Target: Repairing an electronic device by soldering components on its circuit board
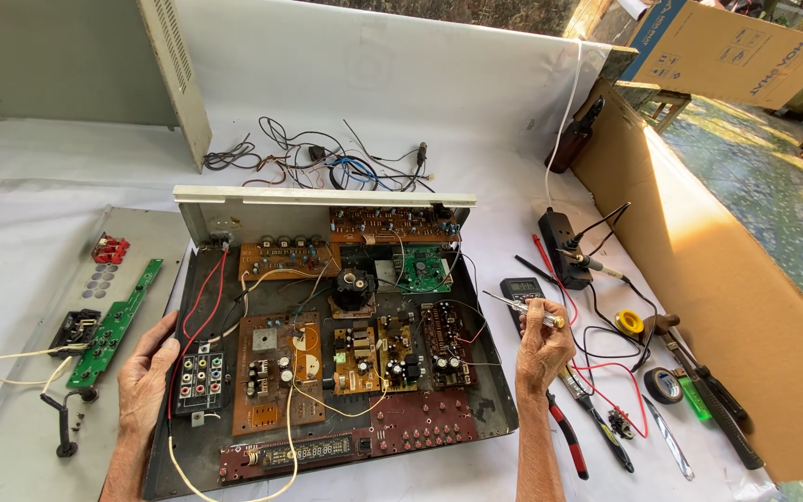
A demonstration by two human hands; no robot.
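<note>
Steadying the open amplifier chassis with the flat, open left hand at its edge. Gripping a small screwdriver in the closed right hand, tip pointing toward the circuit boards. Best going slowly, keeping clear of loose wires.

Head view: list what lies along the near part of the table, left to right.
Green circuit board → left hand → open chassis → right hand holding a screwdriver → red-handled pliers → black tape roll
</note>
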